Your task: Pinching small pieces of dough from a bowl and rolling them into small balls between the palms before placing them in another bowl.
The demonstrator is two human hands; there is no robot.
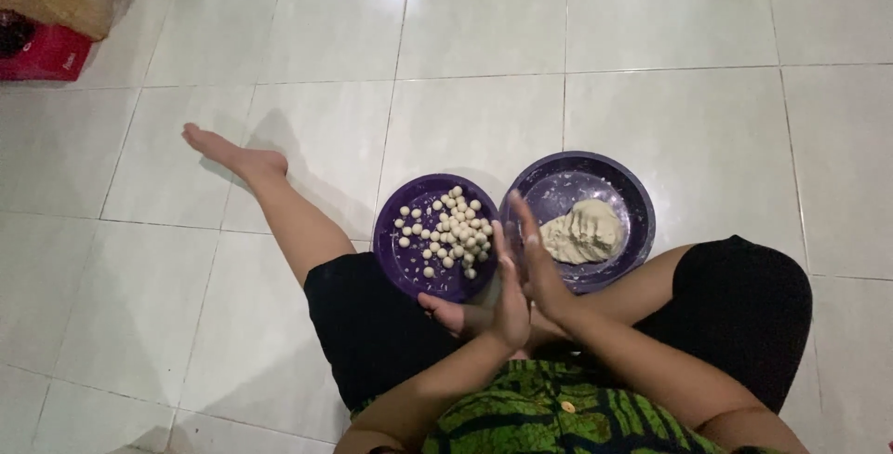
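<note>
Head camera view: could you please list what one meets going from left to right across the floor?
Red box → outstretched bare foot → purple plate of small dough balls → pressed-together hands → purple bowl holding a lump of dough.

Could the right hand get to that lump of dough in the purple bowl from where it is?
Probably yes. The right hand, pressed palm to palm with the left hand, sits right at the bowl's near rim, and the dough lies uncovered just beyond its fingers.
</note>
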